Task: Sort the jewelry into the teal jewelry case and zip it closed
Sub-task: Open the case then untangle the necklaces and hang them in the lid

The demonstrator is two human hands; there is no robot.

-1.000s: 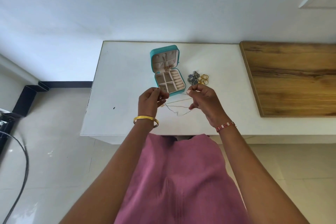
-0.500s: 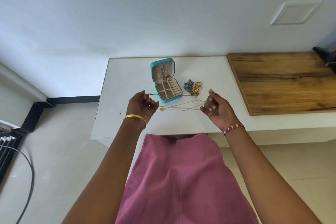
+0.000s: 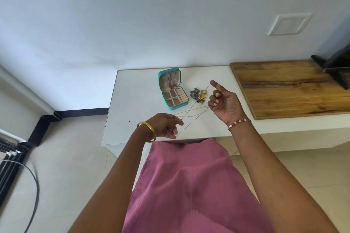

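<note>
Necklace chain stretched between both hands over the white table

Necklace chain (image 3: 191,114) runs taut in crossing strands between your two hands, held above the front half of the white table (image 3: 136,100). Your left hand (image 3: 163,126) pinches one end of it between thumb and fingertips, near the front edge. Your right hand (image 3: 224,102) is palm-up, fingers loosely curled with the chain looped over them, index finger raised; you hold it just right of the loose pile.

Teal jewelry case (image 3: 173,89) stands open toward the table's back edge, lid upright, a small gold piece hanging inside the lid, the tray compartments showing. It is unzipped. Loose jewelry pile (image 3: 198,95) lies just right of the case: dark clustered pieces and several gold rings, touching one another.

Change against half a second ago: your left hand has dropped toward the front edge, and your right hand has lifted back toward the pile, so the chain now slants from front left to back right instead of lying nearly level. Strands now cross. Against one second ago: hands were close together and curled, the chain hanging slack between them. Case and pile have not shifted.

Wooden board (image 3: 284,89) adjoins the table's right edge.
</note>
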